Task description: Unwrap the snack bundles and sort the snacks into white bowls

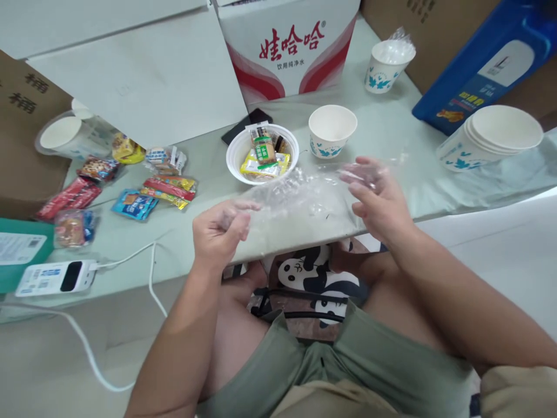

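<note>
A clear plastic bag (300,194) stretches between my two hands over the front edge of the table. My left hand (221,229) pinches its left end, fingers curled. At the other end my right hand (376,194) grips the film, thumb and fingers closing on it. Just beyond the bag stands a white bowl (232,159) with wrapped snacks (264,154) in it. A single paper cup (333,130) with a blue leaf print is upright to the right of the bowl, close to my right hand.
Wrapped snacks (169,188) lie on the left, near a white power bank (56,277) with a cable. Stacked paper cups (478,139), a blue container (478,64) and a cup holding plastic film (387,67) stand right. A white-and-red carton (289,58) is behind; a dark phone (250,123) lies near it.
</note>
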### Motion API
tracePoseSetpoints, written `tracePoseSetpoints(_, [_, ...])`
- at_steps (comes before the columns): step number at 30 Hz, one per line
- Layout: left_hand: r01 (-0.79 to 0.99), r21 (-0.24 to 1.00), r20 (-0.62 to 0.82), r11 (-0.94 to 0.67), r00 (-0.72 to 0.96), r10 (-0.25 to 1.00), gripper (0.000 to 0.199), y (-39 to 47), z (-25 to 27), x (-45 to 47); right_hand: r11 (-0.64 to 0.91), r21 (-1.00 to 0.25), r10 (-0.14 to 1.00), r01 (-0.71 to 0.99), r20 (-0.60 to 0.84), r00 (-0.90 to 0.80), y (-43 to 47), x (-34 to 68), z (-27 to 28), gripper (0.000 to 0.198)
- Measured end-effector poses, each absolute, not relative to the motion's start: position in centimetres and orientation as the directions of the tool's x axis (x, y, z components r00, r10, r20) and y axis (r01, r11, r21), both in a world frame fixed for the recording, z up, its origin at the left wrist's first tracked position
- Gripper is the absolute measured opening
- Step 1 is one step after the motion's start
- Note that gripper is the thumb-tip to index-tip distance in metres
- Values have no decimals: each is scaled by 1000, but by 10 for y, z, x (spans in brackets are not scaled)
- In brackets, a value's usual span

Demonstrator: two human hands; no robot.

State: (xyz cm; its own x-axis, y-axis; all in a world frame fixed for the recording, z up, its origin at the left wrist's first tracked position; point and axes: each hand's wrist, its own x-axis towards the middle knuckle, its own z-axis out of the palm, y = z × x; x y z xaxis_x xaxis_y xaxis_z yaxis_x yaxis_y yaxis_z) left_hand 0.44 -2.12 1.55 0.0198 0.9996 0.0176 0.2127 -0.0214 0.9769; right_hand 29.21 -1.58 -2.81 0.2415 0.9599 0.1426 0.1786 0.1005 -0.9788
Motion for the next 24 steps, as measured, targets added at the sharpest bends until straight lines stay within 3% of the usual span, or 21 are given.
tracePoseSetpoints(3, [135, 976, 175, -173, -2, 985, 34, -23, 18, 1, 201, -966, 921, 161, 242, 305, -10, 289, -31, 15])
tracePoseSetpoints(6, [177, 968, 186, -178, -27, 982, 26, -29, 24, -11, 405, -873, 812, 271, 479, 332, -19, 292, -19, 13])
tracePoseSetpoints(8, [249, 957, 160, -150, -19, 987, 19, -33, 29, -24, 481, -798, 770, 363, 583, 259, -34, 295, -8, 18])
tracePoseSetpoints(11, [383, 915, 95, -129, 105, 990, 13, -34, 35, -42, 525, -754, 796, 394, 599, 86, -55, 302, 0, 19])
tracePoseSetpoints(16, [555, 831, -285, 17, 399, 872, 19, -23, 33, -54, 457, -769, 888, 447, 422, -183, -59, 310, -20, 21])
tracePoseSetpoints(19, [643, 763, -441, 63, 447, 779, 34, -12, 25, -54, 295, -816, 956, 497, 246, -162, -51, 308, -31, 35])
tracePoseSetpoints(24, [740, 664, -501, 104, 338, 797, 46, 1, 14, -52, -40, -860, 997, 509, -67, -36, -45, 296, -34, 47])
